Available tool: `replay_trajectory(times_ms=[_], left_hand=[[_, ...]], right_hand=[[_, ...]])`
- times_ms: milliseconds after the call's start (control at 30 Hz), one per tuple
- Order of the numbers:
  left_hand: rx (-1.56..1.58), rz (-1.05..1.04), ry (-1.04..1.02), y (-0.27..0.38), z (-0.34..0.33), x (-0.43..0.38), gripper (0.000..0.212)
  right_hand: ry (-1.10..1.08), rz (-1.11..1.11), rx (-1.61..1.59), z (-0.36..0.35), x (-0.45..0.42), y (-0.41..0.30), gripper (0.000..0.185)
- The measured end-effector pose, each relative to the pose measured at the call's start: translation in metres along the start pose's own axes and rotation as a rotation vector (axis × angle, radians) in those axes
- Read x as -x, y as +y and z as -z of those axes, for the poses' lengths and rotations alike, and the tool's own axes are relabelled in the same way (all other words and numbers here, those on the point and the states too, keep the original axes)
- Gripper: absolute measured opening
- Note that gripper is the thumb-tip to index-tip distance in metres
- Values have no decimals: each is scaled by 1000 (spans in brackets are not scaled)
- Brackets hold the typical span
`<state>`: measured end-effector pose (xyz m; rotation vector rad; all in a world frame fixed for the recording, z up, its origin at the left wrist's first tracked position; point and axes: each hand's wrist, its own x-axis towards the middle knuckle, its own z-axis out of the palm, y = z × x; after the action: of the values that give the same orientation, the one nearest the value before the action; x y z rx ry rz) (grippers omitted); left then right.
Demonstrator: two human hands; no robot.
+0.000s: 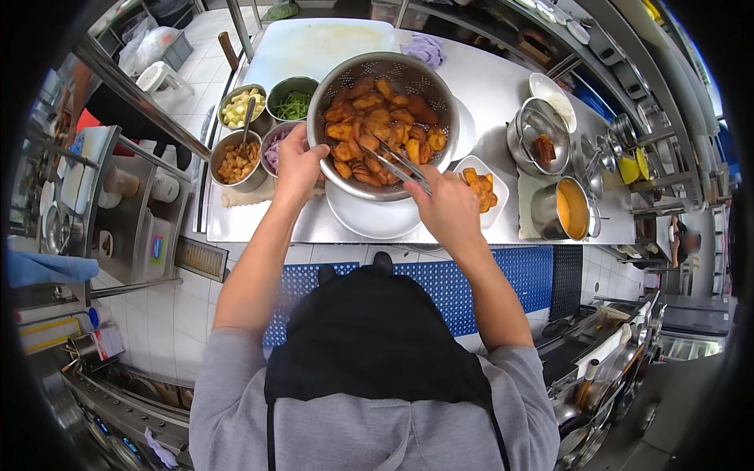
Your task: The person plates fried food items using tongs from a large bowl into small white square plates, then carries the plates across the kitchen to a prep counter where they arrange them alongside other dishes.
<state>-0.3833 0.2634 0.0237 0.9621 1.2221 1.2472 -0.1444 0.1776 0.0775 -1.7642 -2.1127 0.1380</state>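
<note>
My left hand point(299, 162) grips the rim of a perforated steel colander point(443, 88), which is tilted towards me. Browned fried pieces, perhaps plantain point(377, 120), fill its bottom. In my right hand point(449, 203) are metal tongs point(393, 166), their tips among the pieces; whether they pinch one I cannot tell. Under the colander's near side lies a round white plate point(371, 215). Just right of my right hand, a squarish white dish point(499, 200) bears more fried pieces point(480, 188), partly hidden by that hand.
At left stand steel pots of pale cubes point(241, 109), sliced greens point(293, 106), brown chunks point(237, 162) and sliced red onion point(272, 150). Right are a sieve point(542, 126) over a bowl and a pot of orange sauce point(571, 209). Behind lie a white cutting board point(321, 44) and purple cloth point(424, 50).
</note>
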Motion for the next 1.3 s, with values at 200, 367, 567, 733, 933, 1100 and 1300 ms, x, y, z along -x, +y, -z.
replay_trajectory(times_ms=[200, 367, 567, 733, 933, 1100, 1300], left_hand=[[40, -109, -24, -10, -6, 2, 44], [61, -193, -32, -19, -5, -1, 44], [14, -219, 8, -31, -7, -2, 44], [-20, -304, 16, -41, 1, -13, 44], [-13, -348, 1, -30, -11, -9, 44], [-23, -362, 35, -32, -9, -9, 43], [-90, -337, 57, -28, -14, -4, 43]], right_hand=[[83, 44, -24, -4, -4, -3, 38], [76, 1, -47, -7, 21, 1, 38], [24, -105, -37, 1, 46, 10, 38], [97, -114, -19, 9, 53, 19, 38], [134, -82, -58, -7, 25, 25, 36], [57, -126, -47, -4, 49, 27, 34], [149, 1, -47, -11, 10, 11, 34]])
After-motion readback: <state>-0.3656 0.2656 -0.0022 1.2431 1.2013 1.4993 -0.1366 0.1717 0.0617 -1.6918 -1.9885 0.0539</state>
